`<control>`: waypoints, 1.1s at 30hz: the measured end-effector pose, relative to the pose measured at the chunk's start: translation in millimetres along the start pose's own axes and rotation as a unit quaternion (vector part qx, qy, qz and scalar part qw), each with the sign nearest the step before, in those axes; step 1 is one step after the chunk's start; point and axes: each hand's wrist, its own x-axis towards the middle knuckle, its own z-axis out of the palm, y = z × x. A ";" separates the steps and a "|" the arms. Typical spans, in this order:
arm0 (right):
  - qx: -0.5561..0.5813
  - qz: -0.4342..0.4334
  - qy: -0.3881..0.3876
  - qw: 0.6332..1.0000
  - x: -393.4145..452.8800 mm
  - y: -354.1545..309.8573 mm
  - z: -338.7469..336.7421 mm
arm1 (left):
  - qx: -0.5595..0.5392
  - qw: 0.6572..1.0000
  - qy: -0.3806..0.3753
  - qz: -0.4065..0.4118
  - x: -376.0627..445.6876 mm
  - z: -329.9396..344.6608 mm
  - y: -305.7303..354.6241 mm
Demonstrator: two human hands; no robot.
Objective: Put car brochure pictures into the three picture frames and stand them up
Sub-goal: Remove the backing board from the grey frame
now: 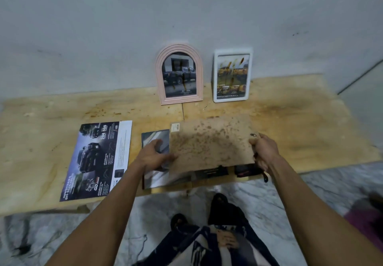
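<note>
A pink arched frame [179, 73] and a white rectangular frame [231, 75] stand against the wall, each with a car picture inside. Both my hands hold a stained brown backing board [209, 143] tilted above the third frame [157, 158], which lies flat at the table's front edge. My left hand [154, 155] grips the board's left edge. My right hand [264, 152] grips its right edge. A car brochure sheet [97, 160] lies flat to the left. Dark brochure pieces [246, 170] show under the board.
The stained plywood table [310, 120] is low and butts against a grey wall [186, 17]. Marble floor lies in front, with my feet in dark sandals [219, 205] and patterned cloth [199, 245] below. Something purple [364, 222] is at the right edge.
</note>
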 end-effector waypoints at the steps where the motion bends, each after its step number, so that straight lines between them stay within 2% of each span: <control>1: 0.013 -0.007 -0.004 1.000 -2.7 -4.1 2.7 | -0.016 1.000 -0.010 0.001 0.8 -4.6 6.4; 6: 0.057 -0.032 -0.036 0.997 -2.8 -26.9 14.9 | -0.117 0.992 0.039 0.027 -3.2 -15.1 56.9; 12: 0.054 -0.052 -0.013 0.997 12.3 -59.8 -4.1 | -0.115 0.992 0.027 0.035 1.7 6.6 113.3; 14: 0.016 -0.062 0.010 0.998 27.3 -68.7 -19.1 | -0.097 0.994 0.035 0.040 10.6 25.6 127.4; 18: -0.131 -0.075 0.077 0.985 68.7 -83.0 -54.7 | -0.062 0.997 0.048 0.029 37.4 70.7 149.0; 20: -0.186 -0.068 0.084 0.977 92.2 -87.5 -71.3 | -0.045 0.998 0.050 0.017 49.7 95.6 157.5; 25: -0.332 -0.049 0.043 0.941 146.5 -98.0 -104.2 | -0.018 0.998 0.050 -0.035 84.3 154.6 175.6; 29: -0.368 -0.049 0.014 0.928 182.3 -98.2 -116.0 | 0.004 0.992 0.103 -0.079 102.8 189.8 185.6; 33: -0.437 -0.043 -0.022 0.898 207.7 -97.1 -120.0 | 0.016 0.987 0.104 -0.119 118.6 211.4 177.8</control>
